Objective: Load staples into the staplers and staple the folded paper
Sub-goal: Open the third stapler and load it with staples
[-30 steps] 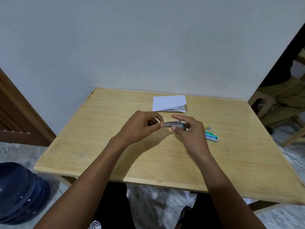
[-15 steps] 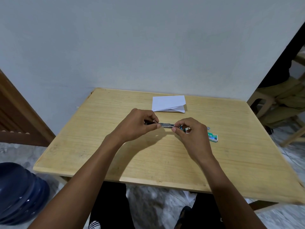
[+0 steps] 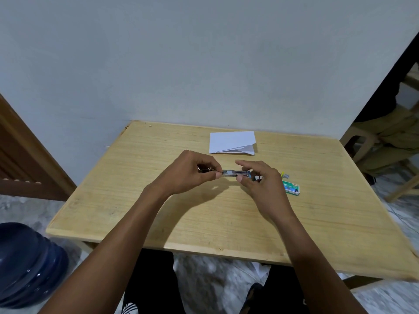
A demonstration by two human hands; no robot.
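Observation:
A small metal stapler (image 3: 234,173) lies opened out flat between my hands, just above the wooden table (image 3: 204,211). My left hand (image 3: 188,175) pinches its dark left end. My right hand (image 3: 260,180) grips its right end with thumb below, the forefinger lifted over the open channel. The folded white paper (image 3: 231,141) lies behind the hands near the wall. A green staple box (image 3: 291,188) lies just right of my right hand, with a few small loose pieces (image 3: 285,175) behind it.
The table stands against a pale wall (image 3: 204,64). A dark blue water jug (image 3: 25,264) sits on the floor at lower left. A wooden door frame (image 3: 27,155) is at left. Wooden stools and a seated person's legs (image 3: 390,137) are at right.
My right forefinger has lifted off the stapler, baring more of its metal channel. Both hands stay in much the same place, holding the two ends.

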